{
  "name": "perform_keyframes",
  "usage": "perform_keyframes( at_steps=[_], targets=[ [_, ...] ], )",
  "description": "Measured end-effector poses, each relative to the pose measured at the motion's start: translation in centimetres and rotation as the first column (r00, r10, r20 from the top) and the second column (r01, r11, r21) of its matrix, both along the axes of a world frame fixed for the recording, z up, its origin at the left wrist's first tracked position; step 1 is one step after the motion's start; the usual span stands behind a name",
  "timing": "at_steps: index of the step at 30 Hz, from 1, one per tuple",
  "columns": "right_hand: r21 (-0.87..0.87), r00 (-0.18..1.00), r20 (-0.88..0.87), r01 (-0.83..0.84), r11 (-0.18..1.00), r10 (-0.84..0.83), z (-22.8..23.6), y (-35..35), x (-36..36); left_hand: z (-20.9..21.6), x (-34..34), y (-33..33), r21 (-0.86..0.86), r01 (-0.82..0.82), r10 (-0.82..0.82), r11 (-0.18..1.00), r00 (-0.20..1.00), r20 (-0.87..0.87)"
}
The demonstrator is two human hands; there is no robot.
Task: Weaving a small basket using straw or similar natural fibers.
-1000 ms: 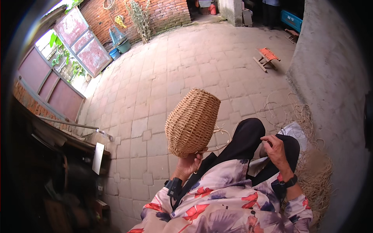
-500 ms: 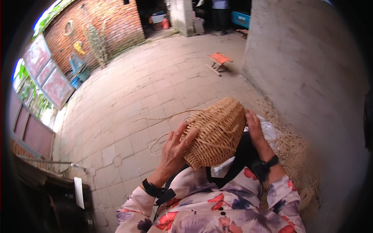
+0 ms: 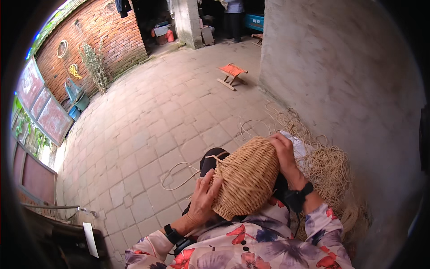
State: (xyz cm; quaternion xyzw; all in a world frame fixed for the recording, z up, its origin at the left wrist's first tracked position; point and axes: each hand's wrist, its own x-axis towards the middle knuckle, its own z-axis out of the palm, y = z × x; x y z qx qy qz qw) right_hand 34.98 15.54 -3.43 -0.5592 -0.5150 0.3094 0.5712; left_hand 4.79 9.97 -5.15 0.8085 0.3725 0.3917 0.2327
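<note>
A rounded basket [image 3: 248,177] woven from tan cord rests at my lap, tilted, its narrower end toward me. My left hand [image 3: 204,197] grips its left side, the fingers lying on the weave and the thumb hidden. On the far right side my right hand [image 3: 283,153] curls over the basket's edge, fingertips partly hidden behind it. A loose cord end [image 3: 179,169] trails from the basket's left side and loops out over the paving.
To my right a big tangled heap of tan cord [image 3: 329,172] lies against the grey wall [image 3: 340,76], beside white sheeting [image 3: 293,144]. An orange folding stool [image 3: 232,70] stands ahead on the paving. A person [image 3: 234,20] stands in the far doorway.
The basket has come down closer to my lap, and both hands have moved with it. My right hand now reaches further over its far edge. The view has shifted slightly right.
</note>
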Motion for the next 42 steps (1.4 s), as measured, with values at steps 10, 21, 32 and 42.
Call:
perform_keyframes(
  at_steps=[10, 21, 32, 42],
  targets=[
    [-0.005, 0.910, -0.403, 0.106, 0.994, -0.099, -1.5, -6.6, 1.1, -1.3, -2.3, 1.0, 0.447, 0.277, -0.209, 0.850, 0.958, -0.196],
    [0.000, 0.983, -0.121, 0.139, 0.990, -0.138, -3.8, -8.3, 1.2, 0.2, -1.4, -0.2, 0.335, 0.254, -0.195, 0.907, 0.960, -0.199],
    [0.030, 0.991, 0.131, 0.005, 1.000, -0.009, -1.8, 1.5, -0.5, 1.1, 1.0, -2.4, -0.259, -0.006, -0.057, 0.966, 0.971, -0.233],
    [0.012, 0.687, -0.727, 0.021, 1.000, -0.006, -1.1, -4.6, 1.3, 1.0, 0.0, -1.6, 0.483, 0.398, -0.200, 0.780, 0.890, -0.411]
  ],
)
